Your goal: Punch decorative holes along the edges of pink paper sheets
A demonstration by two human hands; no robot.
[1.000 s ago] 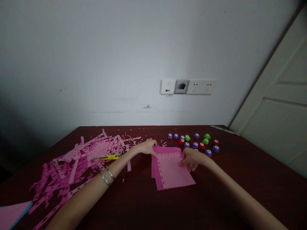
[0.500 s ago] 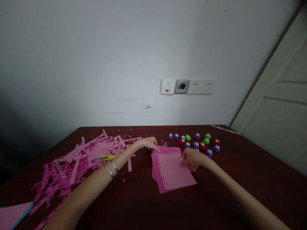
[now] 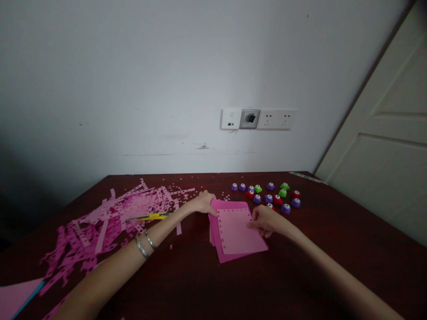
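A light pink paper sheet (image 3: pixel 240 232) with holes punched along its top and left edges lies on darker pink paper sheets (image 3: pixel 218 245), slightly fanned out. My right hand (image 3: pixel 267 220) pinches the light sheet's right edge between thumb and fingers. At the stack's upper left corner is my left hand (image 3: pixel 203 203), its thumb over the darker paper and its fingers curled behind the corner, partly hidden. Two silver bangles (image 3: pixel 146 243) circle my left wrist.
Punched pink paper strips (image 3: pixel 110 222) are heaped at left, with a yellow utility knife (image 3: pixel 151 216) on them. Several purple, red and green craft punches (image 3: pixel 268 198) stand behind my right hand. Pink and blue paper (image 3: pixel 20 298) lies front left. Wall sockets (image 3: pixel 276 119) are above the table.
The view has shifted slightly. My left hand's fingers have spread a little at the stack's corner, the thumb moving towards its left edge. My right hand keeps its pinch.
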